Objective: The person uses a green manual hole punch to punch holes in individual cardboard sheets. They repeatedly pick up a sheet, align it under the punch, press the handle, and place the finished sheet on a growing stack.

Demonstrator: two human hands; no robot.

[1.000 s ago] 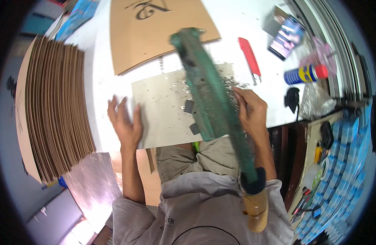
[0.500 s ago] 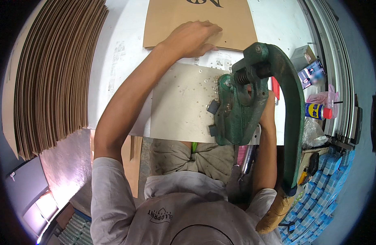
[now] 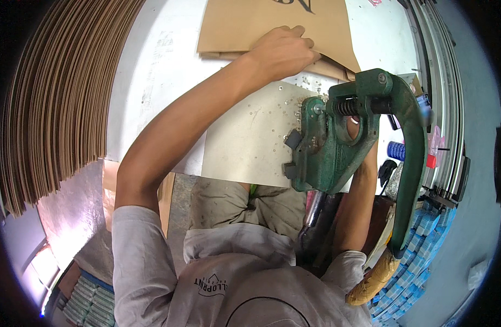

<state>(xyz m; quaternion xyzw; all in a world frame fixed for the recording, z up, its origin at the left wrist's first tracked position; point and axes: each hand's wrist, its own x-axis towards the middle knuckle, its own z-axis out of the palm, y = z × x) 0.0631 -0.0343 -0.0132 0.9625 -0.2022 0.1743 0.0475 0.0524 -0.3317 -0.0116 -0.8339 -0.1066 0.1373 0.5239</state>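
At the far side of the table, my left hand [image 3: 283, 52] is closed over the near edge of a flat brown paper bag [image 3: 228, 27] with dark lettering. That edge is lifted toward the right, and another brown layer [image 3: 324, 70] shows underneath. Right of centre stands a green hand press [image 3: 329, 163] with a spring and a long curved lever. Behind its frame is my right hand [image 3: 352, 128], mostly hidden; only a bit shows through the opening, so its fingers cannot be read. Small metal eyelets [image 3: 287, 102] lie scattered on the beige board [image 3: 242, 141] beside the press.
A tall row of brown folded sheets [image 3: 54, 92] fills the left side. The press lever ends in a tape-wrapped grip [image 3: 373, 280] near my right elbow. A blue can with a red cap [image 3: 396, 150] lies at the right, above blue stacked packs [image 3: 414, 261].
My left hand has gone from lying flat on the bag to closing at its near edge, which has risen at the right. The view has shifted slightly.
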